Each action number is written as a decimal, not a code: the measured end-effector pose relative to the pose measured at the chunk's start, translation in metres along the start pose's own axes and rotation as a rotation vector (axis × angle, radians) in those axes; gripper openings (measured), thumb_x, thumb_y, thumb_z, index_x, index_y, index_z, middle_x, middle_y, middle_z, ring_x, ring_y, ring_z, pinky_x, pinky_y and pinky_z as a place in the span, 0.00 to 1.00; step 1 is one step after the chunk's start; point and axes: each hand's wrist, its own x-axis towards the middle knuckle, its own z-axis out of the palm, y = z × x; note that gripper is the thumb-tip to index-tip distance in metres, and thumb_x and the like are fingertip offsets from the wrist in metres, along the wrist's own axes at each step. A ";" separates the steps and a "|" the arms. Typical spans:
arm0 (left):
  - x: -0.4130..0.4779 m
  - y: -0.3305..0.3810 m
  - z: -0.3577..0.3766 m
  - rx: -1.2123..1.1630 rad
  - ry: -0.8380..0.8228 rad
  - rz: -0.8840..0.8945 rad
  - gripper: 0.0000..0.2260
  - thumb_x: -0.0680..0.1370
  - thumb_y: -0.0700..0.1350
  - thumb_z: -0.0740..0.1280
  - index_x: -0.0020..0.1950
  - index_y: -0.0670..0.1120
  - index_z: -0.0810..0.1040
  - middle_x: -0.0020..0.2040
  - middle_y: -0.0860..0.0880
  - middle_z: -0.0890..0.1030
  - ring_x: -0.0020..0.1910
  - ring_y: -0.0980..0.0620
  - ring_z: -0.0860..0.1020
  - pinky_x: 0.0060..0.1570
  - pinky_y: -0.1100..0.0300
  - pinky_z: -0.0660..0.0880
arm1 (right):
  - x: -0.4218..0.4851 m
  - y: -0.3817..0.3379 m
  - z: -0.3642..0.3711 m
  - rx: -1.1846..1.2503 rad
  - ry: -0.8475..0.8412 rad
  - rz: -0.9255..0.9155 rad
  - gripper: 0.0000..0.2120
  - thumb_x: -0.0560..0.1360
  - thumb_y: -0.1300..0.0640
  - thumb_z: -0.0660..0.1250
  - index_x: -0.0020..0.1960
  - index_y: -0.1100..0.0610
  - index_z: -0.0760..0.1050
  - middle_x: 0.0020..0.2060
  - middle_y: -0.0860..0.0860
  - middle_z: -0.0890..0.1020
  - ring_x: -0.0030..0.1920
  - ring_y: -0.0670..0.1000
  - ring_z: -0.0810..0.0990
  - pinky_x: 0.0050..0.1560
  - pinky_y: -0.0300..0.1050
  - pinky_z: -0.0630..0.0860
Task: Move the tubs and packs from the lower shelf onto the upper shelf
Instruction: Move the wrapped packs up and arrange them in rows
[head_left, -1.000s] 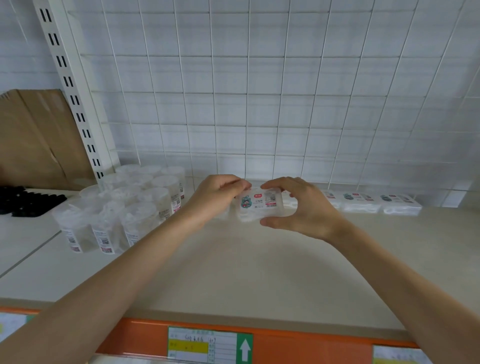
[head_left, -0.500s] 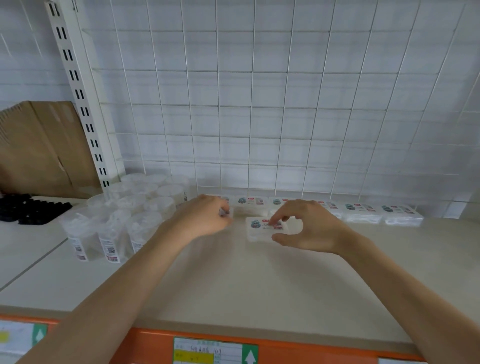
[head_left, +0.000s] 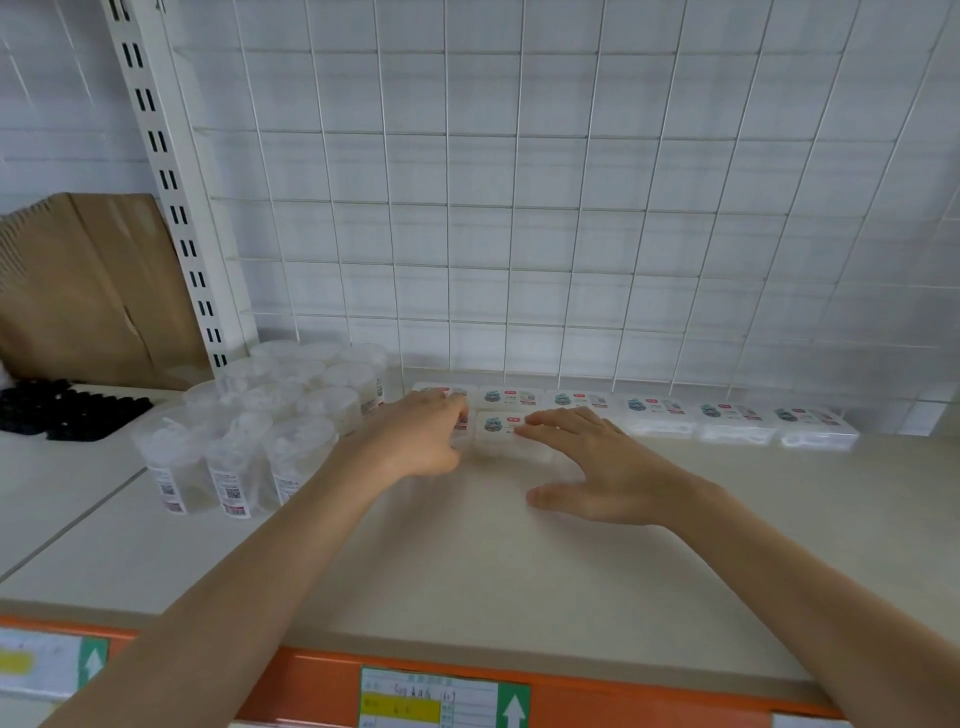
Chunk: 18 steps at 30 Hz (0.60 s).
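Note:
On the upper shelf (head_left: 467, 571) a row of flat white packs (head_left: 654, 413) lies along the back grid. One more pack (head_left: 496, 434) lies in front of that row. My right hand (head_left: 597, 467) is spread flat, its fingertips touching this pack's top. My left hand (head_left: 421, 436) sits just to the left, fingers curled over another pack (head_left: 461, 427) that is mostly hidden under it. A cluster of clear round tubs (head_left: 270, 426) with white lids stands at the left.
A white wire grid (head_left: 519, 208) backs the shelf, with a slotted upright post (head_left: 166, 182) at the left. Cardboard (head_left: 78, 286) and black items (head_left: 62, 410) sit on the neighbouring shelf. An orange edge strip with a price label (head_left: 441, 696) runs along the front.
Both hands carried packs forward and down to the shelf. The right hand has let go of its pack and opened flat over it; the left hand has lowered beside it.

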 end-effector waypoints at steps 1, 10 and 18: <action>0.000 0.000 0.001 0.003 -0.006 0.001 0.23 0.77 0.43 0.62 0.72 0.50 0.65 0.70 0.50 0.68 0.68 0.49 0.68 0.51 0.56 0.64 | 0.000 -0.001 0.001 -0.007 -0.006 0.007 0.34 0.76 0.38 0.66 0.77 0.44 0.58 0.75 0.41 0.60 0.74 0.42 0.54 0.75 0.44 0.52; -0.001 0.003 0.003 0.033 -0.038 0.008 0.23 0.77 0.44 0.62 0.71 0.48 0.64 0.69 0.49 0.67 0.67 0.48 0.67 0.54 0.54 0.66 | -0.001 -0.009 0.002 -0.019 -0.035 0.030 0.33 0.78 0.36 0.57 0.79 0.45 0.54 0.75 0.42 0.57 0.75 0.42 0.49 0.75 0.41 0.46; -0.006 0.011 0.003 0.107 -0.005 -0.021 0.26 0.80 0.50 0.60 0.75 0.44 0.60 0.73 0.45 0.65 0.72 0.44 0.63 0.66 0.52 0.63 | -0.001 -0.010 -0.005 0.021 0.043 0.020 0.32 0.79 0.36 0.57 0.78 0.46 0.56 0.77 0.44 0.56 0.77 0.49 0.50 0.77 0.48 0.48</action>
